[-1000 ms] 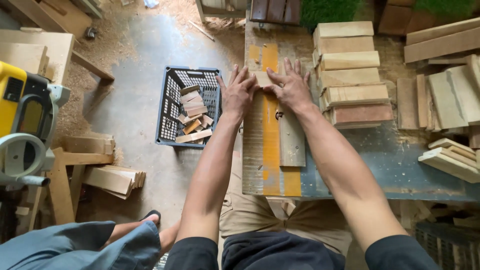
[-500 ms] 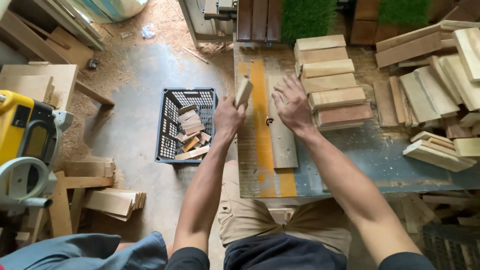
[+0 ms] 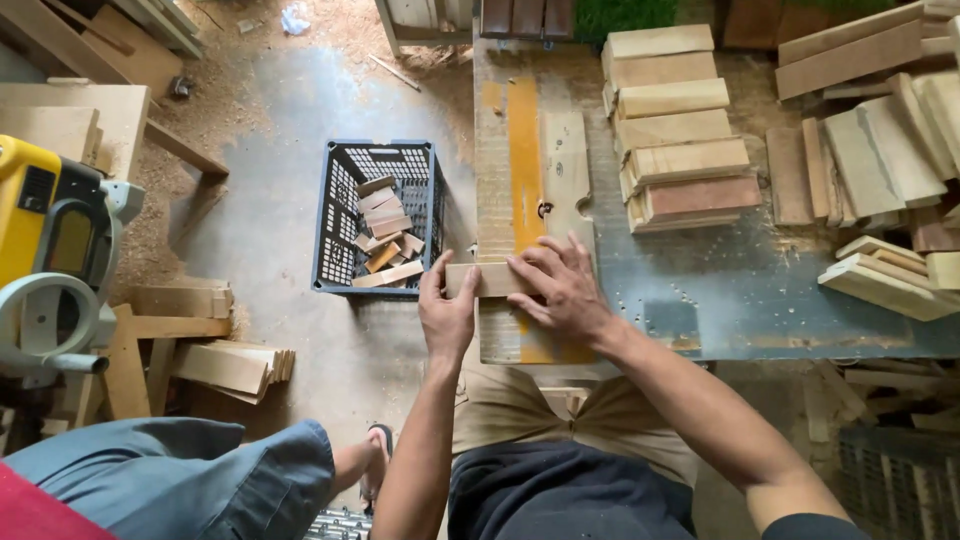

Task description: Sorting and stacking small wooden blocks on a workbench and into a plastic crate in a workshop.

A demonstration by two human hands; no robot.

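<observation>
Two hands on small wood block (image 3: pixel 487 279) at desk (image 3: pixel 760 300) near edge. Left hand (image 3: pixel 447 312) grips block's left end, fingers curled. Right hand (image 3: pixel 560 288) flat on block's right end, fingers spread. Dark plastic crate (image 3: pixel 340 215) with wood offcuts on floor, left. Stacked wood blocks (image 3: pixel 675 130) further back on desk.

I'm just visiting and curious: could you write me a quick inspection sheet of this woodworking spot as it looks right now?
Surface: dusty grey metal saw table with an orange-striped wooden sled.
Job's things: small pale wooden block lying across the sled.
Clutter: stack of cut timber blocks; loose planks; dark plastic crate of offcuts on the floor.
Grip: left hand holds the block's left end; right hand presses flat on it.
Cables: nothing seen.
Surroundings: yellow mitre saw, sawdust-strewn floor, another person's blue trouser leg.
</observation>
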